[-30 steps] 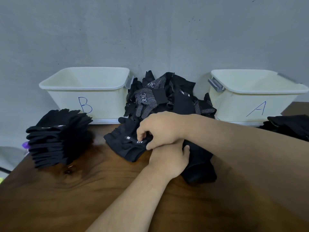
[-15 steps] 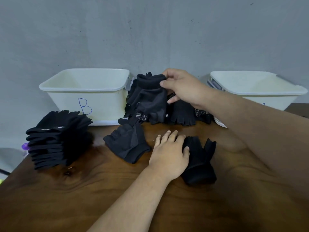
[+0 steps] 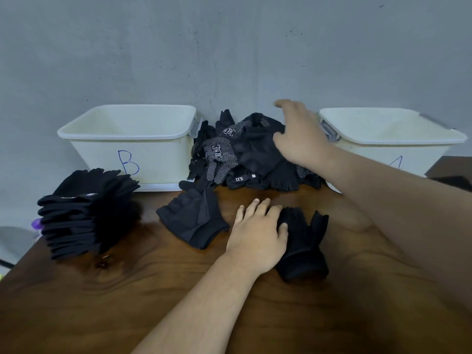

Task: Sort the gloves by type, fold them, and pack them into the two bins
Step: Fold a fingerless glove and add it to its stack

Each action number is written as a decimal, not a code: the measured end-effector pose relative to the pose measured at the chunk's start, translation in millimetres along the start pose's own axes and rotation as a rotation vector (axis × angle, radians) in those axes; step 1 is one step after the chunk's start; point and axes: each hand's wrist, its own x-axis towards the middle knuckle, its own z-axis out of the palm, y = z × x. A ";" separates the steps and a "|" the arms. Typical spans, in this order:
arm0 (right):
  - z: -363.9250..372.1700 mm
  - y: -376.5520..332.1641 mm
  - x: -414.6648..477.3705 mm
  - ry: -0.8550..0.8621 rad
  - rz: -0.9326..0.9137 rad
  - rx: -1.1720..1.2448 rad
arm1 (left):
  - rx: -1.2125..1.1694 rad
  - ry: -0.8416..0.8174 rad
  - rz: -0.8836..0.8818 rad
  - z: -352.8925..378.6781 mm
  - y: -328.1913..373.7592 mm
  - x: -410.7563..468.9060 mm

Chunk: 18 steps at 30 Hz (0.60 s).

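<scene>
Black gloves lie in an unsorted pile (image 3: 245,154) against the wall. Bin B (image 3: 127,159) stands just left of the pile and bin A (image 3: 383,149) just right of it. What shows of both insides is bare, so packing does not seem to have begun. Further left of the pile, in front of bin B, a stack (image 3: 84,213) of folded gloves leans on the bench (image 3: 127,302), so 1 type looks largely sorted and folded.

In front of the pile, a loose glove (image 3: 194,221) lies flat and unfolded, and a second glove (image 3: 304,246) lies partly under the left hand (image 3: 258,233). That hand's fingers are straight and close together, pressing the glove's edge down. The right hand (image 3: 298,139) hovers over the pile's right side, fingers spread and holding nothing, the tips blurred.

I judge the task roughly midway. The pile is left to sort and fold, and then both bins need filling.
</scene>
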 end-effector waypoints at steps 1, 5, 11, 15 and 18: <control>3.4 -1.4 -3.8 -0.015 -0.145 -0.053 | 0.002 0.000 0.001 0.0 -0.2 0.1; 13.6 -21.8 -22.2 -0.273 -0.469 -0.131 | 0.001 -0.001 0.003 -0.1 -0.8 1.1; 12.2 -16.5 -13.1 -0.232 -0.449 -0.103 | -0.006 0.003 0.006 -0.8 -0.6 0.7; 12.0 20.1 -11.1 -0.222 -0.320 -0.104 | -0.035 -0.001 0.000 -1.7 -1.7 1.3; 13.4 46.2 -19.9 -0.208 -0.235 -0.115 | -0.084 0.009 -0.008 -3.2 -3.1 3.1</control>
